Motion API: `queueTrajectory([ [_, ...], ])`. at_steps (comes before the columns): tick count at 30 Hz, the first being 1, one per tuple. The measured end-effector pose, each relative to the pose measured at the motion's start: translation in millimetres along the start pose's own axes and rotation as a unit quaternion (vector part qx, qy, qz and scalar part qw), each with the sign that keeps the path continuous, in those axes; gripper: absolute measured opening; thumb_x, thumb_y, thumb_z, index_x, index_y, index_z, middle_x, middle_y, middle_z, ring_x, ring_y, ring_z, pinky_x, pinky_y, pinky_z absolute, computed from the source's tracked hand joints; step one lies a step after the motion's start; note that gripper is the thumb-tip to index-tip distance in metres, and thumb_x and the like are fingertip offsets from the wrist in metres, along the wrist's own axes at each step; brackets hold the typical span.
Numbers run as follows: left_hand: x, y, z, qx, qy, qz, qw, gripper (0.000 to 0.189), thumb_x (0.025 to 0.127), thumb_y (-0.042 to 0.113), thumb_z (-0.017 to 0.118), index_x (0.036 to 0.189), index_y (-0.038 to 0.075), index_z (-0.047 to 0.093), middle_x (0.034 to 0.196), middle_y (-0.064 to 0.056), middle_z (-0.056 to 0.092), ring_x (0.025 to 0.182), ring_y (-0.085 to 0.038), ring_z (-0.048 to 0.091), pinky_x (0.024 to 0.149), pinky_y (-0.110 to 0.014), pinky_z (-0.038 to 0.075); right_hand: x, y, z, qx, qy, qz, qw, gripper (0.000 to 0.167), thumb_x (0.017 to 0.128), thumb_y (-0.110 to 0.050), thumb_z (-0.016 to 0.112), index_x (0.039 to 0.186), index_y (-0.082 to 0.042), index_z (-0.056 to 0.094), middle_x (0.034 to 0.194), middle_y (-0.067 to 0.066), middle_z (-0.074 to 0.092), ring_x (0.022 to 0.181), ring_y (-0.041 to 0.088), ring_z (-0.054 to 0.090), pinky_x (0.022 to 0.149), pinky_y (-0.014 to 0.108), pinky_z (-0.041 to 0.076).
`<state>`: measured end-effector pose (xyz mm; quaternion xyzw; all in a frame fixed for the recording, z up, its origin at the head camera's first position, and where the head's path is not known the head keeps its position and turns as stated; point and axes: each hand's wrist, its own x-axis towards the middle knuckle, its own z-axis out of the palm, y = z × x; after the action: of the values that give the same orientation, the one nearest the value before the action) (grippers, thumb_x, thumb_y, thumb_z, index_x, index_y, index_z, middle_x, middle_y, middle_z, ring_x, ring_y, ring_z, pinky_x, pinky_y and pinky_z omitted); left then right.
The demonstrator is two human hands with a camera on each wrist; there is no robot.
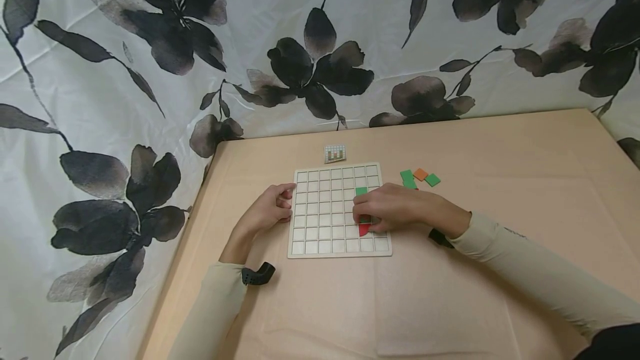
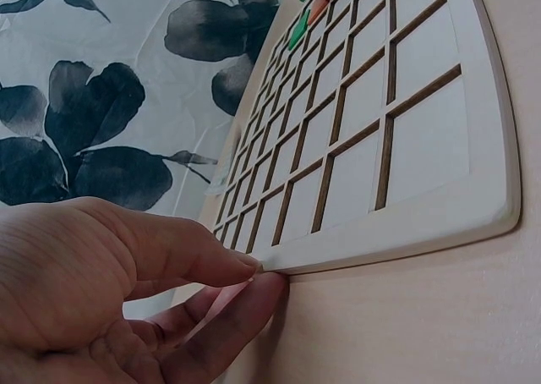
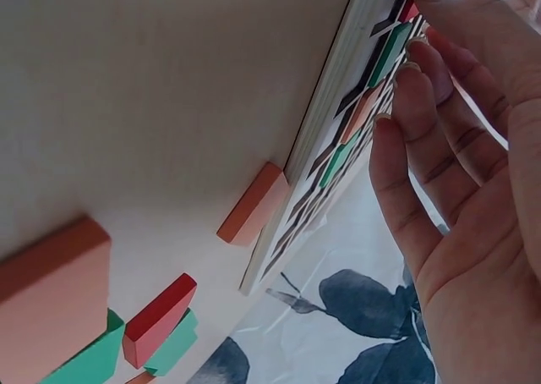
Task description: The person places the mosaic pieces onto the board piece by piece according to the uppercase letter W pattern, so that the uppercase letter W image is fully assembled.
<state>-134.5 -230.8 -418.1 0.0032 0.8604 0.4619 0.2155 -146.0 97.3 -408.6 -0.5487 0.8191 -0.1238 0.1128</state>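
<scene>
A white board with a square grid (image 1: 340, 256) lies on the table. At its left edge my left hand (image 1: 265, 210) pinches the rim, thumb (image 2: 228, 266) on top and a finger against the side. Over the right part of the grid is my right hand (image 1: 395, 204). Its thumb touches a red tile (image 1: 363, 230), and the slightly bent fingers hover along the tiles above it. That column also holds a green tile (image 1: 361, 190), an orange tile (image 3: 359, 117) and a second green tile (image 3: 390, 54), the middle ones partly hidden by the hand in the head view.
Loose tiles lie right of the board: green (image 1: 408, 178), orange (image 1: 420, 174) and another green tile (image 1: 432, 180). An orange tile (image 3: 254, 205) sits close to the board's edge, and a red tile (image 3: 159, 320) farther off. Behind the board stands a small patterned card (image 1: 335, 153).
</scene>
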Motion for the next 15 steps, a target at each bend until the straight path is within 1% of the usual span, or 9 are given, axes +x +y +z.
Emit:
queueTrajectory([
  [7,0.6,0.4,-0.3,0.004,0.002,-0.005,1.0,0.07,0.089,-0.016,0.061,0.153,0.005,0.042,0.122,-0.015,0.043,0.095,-0.022,0.05,0.071,-0.029,0.055,-1.4,1.3,0.6,0.0,-0.001,0.008,1.0,0.017,0.088,-0.025,0.078,0.104,-0.022,0.07,0.096,-0.009,0.06,0.072,0.003,0.051,0.061,0.021,0.043],
  [12,0.5,0.6,0.1,0.007,0.006,-0.012,0.9999,0.07,0.089,-0.016,0.062,0.153,0.006,0.043,0.122,-0.014,0.043,0.096,-0.023,0.051,0.072,-0.03,0.055,-4.9,2.5,0.0,-0.001,0.013,0.002,0.9999,0.016,0.089,-0.024,0.077,0.103,-0.02,0.071,0.099,-0.008,0.062,0.075,0.003,0.054,0.062,0.02,0.045],
  [15,0.3,1.3,-0.2,0.005,0.005,-0.013,0.9999,0.071,0.089,-0.016,0.062,0.153,0.007,0.043,0.122,-0.014,0.043,0.096,-0.023,0.051,0.071,-0.03,0.055,-8.2,4.4,-0.2,0.005,0.019,0.004,0.9998,0.014,0.09,-0.022,0.076,0.102,-0.019,0.07,0.098,-0.008,0.062,0.075,0.004,0.053,0.062,0.021,0.044],
])
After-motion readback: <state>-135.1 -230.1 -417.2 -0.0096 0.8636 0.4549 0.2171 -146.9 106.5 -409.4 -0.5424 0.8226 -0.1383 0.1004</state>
